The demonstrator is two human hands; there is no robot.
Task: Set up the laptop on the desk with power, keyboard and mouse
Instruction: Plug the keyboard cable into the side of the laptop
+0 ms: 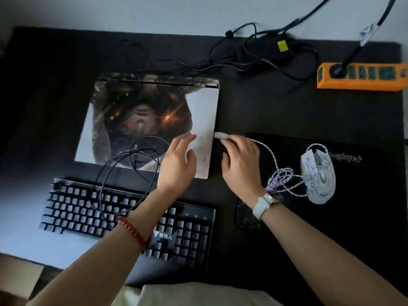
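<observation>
The laptop [141, 120] lies closed on the dark desk mat, its lid covered by a printed picture. My left hand [177, 163] rests flat on the lid's near right corner, fingers apart. My right hand [240, 162] pinches the white USB plug [220, 135] of the mouse cable, with the plug's tip against the laptop's right edge. The braided white cable runs back to the white patterned mouse [318, 175] on the right. A black keyboard [123, 219] sits in front of the laptop, and its black cable [132, 160] loops over the lid.
A black power brick [262, 50] with tangled cords lies behind the laptop. An orange power strip [362, 77] with one plug in it sits at the far right. The mouse rests on a black mouse pad [353, 173]. A cardboard box corner [17, 277] shows at lower left.
</observation>
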